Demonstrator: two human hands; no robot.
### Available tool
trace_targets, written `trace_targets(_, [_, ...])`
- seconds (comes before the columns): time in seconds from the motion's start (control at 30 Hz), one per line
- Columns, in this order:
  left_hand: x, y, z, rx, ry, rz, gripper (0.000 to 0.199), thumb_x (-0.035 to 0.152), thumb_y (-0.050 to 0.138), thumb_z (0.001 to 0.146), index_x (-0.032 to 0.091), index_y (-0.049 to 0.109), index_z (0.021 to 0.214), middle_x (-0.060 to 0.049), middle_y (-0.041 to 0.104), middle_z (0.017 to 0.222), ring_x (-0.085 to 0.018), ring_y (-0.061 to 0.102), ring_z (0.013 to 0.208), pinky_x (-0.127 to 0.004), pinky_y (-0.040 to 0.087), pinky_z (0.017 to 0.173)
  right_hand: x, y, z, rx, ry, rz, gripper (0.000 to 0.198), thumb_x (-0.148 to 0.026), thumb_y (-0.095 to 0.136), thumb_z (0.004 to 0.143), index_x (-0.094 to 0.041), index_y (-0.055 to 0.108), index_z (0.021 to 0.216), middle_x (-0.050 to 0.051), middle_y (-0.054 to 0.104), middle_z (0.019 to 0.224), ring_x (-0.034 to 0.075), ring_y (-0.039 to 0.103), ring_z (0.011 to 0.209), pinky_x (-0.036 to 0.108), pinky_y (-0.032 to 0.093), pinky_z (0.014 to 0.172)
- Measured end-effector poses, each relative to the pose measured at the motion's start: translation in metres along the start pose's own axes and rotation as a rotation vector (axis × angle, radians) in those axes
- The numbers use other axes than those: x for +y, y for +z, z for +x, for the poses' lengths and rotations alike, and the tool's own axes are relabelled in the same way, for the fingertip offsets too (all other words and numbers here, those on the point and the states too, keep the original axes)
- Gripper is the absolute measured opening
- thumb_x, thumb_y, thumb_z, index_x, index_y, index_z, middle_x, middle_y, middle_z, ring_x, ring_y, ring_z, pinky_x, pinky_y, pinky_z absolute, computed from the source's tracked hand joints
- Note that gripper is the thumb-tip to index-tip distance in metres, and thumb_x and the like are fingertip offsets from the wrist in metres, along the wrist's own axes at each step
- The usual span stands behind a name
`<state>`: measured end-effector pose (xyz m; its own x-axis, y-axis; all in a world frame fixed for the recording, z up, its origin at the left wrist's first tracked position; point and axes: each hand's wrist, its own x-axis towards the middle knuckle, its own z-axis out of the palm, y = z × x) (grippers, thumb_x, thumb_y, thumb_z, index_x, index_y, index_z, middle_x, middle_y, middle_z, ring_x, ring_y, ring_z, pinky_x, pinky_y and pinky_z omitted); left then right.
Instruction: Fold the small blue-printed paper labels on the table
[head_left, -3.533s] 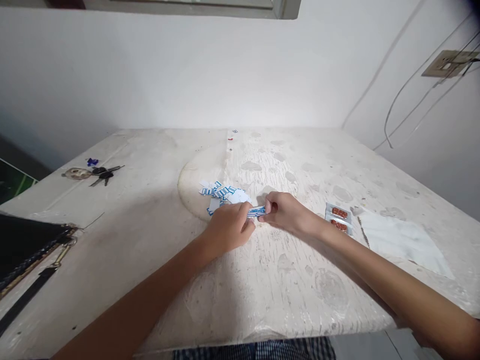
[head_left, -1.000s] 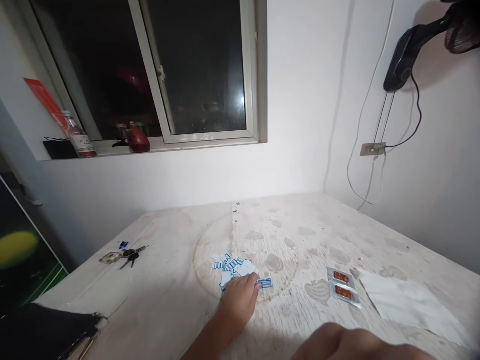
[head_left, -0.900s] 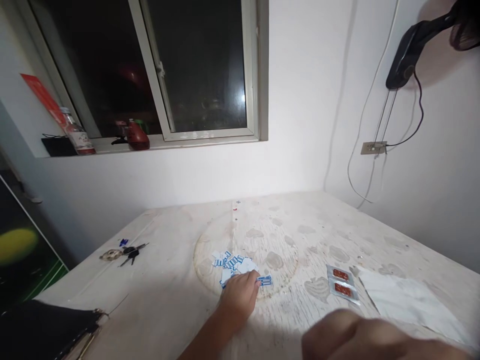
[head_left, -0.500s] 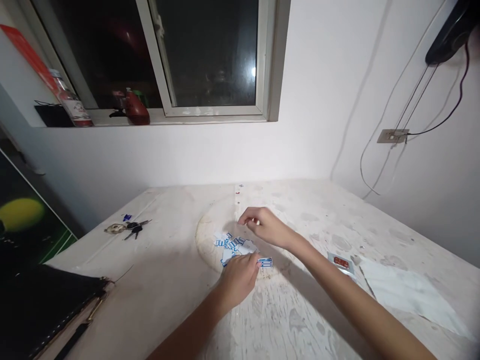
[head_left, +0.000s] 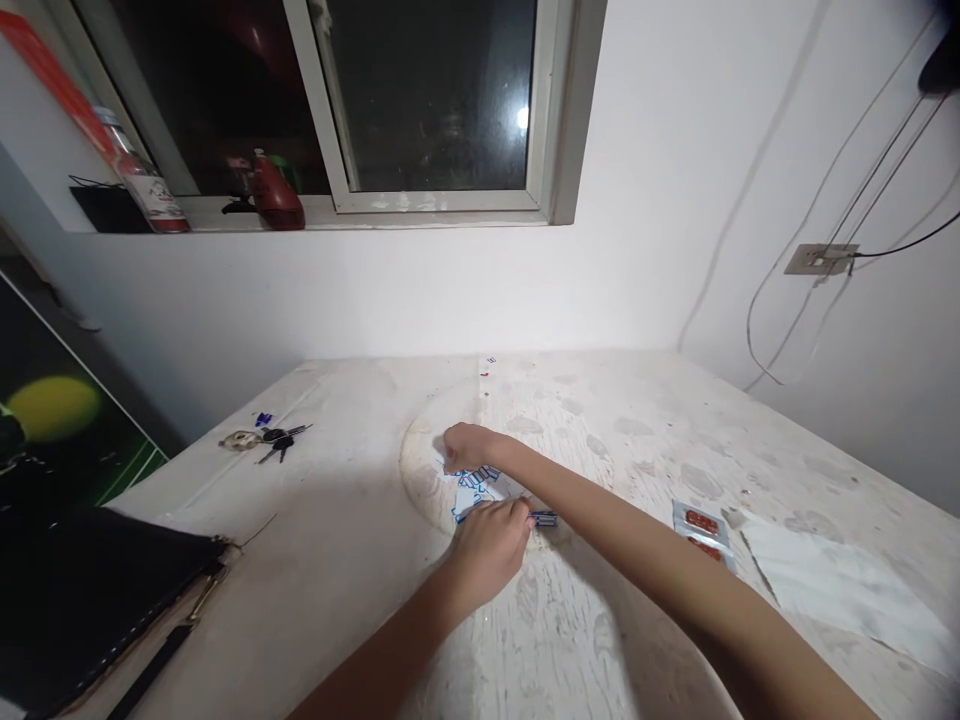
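A pile of small white paper pieces with blue print lies inside a faint ring mark on the table. My left hand is closed at the pile's near side. From its thumb side sticks out a thin stack of blue-and-white paper strips. My right hand reaches across to the far left edge of the pile, fingers curled down at the pieces. Its fingertips are mostly turned away, so what they pinch is hidden. The right forearm covers part of the pile's right side.
Keys lie at the left, behind a black zippered pouch. To the right are a silver blister pack with red contents and a white cloth. Bottles stand on the windowsill.
My right hand has moved left and down from above the pile's right side to its far left edge. My left hand stays on the strips. The view has shifted slightly.
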<state>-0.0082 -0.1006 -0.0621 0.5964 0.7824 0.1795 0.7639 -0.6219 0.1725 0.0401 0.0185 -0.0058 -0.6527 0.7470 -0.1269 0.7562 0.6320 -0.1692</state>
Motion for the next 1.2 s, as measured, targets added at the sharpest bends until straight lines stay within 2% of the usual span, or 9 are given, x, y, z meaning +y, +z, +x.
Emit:
trace_targets(0.17, [0.001,-0.001,-0.001,0.0,0.003,0.001,0.031,0.026,0.02,0.092,0.018,0.05,0.095,-0.005,0.063,0.083,-0.021,0.06,0.079,-0.034,0.043,0.067,0.001,0.004,-0.001,0.035,-0.05,-0.069,0.023,-0.02,0.058,0.07,-0.006,0.066,0.085,0.018,0.066,0.089,0.024,0.063,0.08,0.027,0.044,0.061])
trace_targets(0.37, [0.0,-0.001,-0.002,-0.004,0.006,-0.003,0.03,0.027,0.02,0.093,0.018,0.049,0.097,-0.005,0.062,0.082,-0.02,0.06,0.079,-0.032,0.043,0.067,0.005,0.016,-0.003,0.136,-0.138,-0.062,0.021,-0.011,0.049,0.073,-0.004,0.064,0.085,0.022,0.063,0.095,0.027,0.06,0.088,0.031,0.043,0.072])
trace_targets(0.53, [0.002,-0.003,-0.003,0.016,0.005,0.027,0.03,0.026,0.02,0.093,0.019,0.048,0.088,-0.002,0.061,0.077,-0.019,0.059,0.072,-0.03,0.041,0.061,0.016,0.024,-0.005,0.279,-0.169,0.103,0.023,-0.005,0.044,0.077,-0.009,0.063,0.088,0.015,0.063,0.098,0.02,0.058,0.092,0.027,0.041,0.079])
trace_targets(0.63, [0.002,-0.003,-0.004,0.02,0.009,0.054,0.027,0.025,0.022,0.092,0.019,0.047,0.085,-0.002,0.061,0.076,-0.018,0.058,0.07,-0.029,0.039,0.058,0.027,0.022,-0.015,0.384,-0.142,0.261,0.025,-0.005,0.041,0.08,-0.009,0.063,0.092,0.011,0.064,0.096,0.015,0.058,0.088,0.024,0.042,0.077])
trace_targets(0.77, [0.002,-0.001,-0.002,0.032,0.022,0.081,0.024,0.024,0.023,0.092,0.018,0.046,0.086,-0.002,0.061,0.077,-0.018,0.058,0.072,-0.029,0.039,0.061,0.044,0.016,-0.05,0.453,-0.092,0.467,0.025,-0.016,0.041,0.084,-0.008,0.06,0.098,0.008,0.064,0.085,0.013,0.057,0.074,0.023,0.045,0.067])
trace_targets(0.9, [0.0,0.002,0.002,0.035,0.019,0.078,0.024,0.025,0.024,0.092,0.018,0.047,0.089,-0.002,0.062,0.078,-0.018,0.058,0.073,-0.028,0.038,0.062,0.051,0.013,-0.109,0.518,-0.03,0.961,0.023,-0.024,0.054,0.076,-0.011,0.058,0.094,0.001,0.058,0.071,0.008,0.049,0.053,0.022,0.041,0.052])
trace_targets(0.97, [-0.001,0.003,0.003,0.038,0.023,0.066,0.024,0.026,0.025,0.092,0.019,0.048,0.089,-0.002,0.062,0.078,-0.017,0.058,0.073,-0.027,0.037,0.062,0.05,0.016,-0.139,0.514,0.008,1.07,0.02,-0.028,0.058,0.074,-0.013,0.058,0.087,0.0,0.056,0.071,0.005,0.042,0.046,0.021,0.036,0.045])
trace_targets(1.1, [-0.003,0.004,0.006,0.058,0.04,0.02,0.022,0.024,0.027,0.091,0.018,0.048,0.092,-0.002,0.062,0.078,-0.017,0.059,0.072,-0.027,0.036,0.06,0.043,0.025,-0.178,0.308,0.062,1.044,0.011,-0.027,0.053,0.077,-0.016,0.055,0.078,-0.005,0.046,0.051,0.007,0.039,0.044,0.02,0.031,0.042])
trace_targets(1.2, [-0.002,0.004,0.007,0.057,0.033,-0.011,0.021,0.019,0.03,0.088,0.019,0.048,0.097,-0.002,0.063,0.078,-0.017,0.058,0.071,-0.027,0.036,0.058,0.037,0.03,-0.187,0.271,0.076,0.887,0.008,-0.019,0.049,0.078,-0.016,0.055,0.072,-0.003,0.048,0.054,0.007,0.04,0.049,0.02,0.031,0.046])
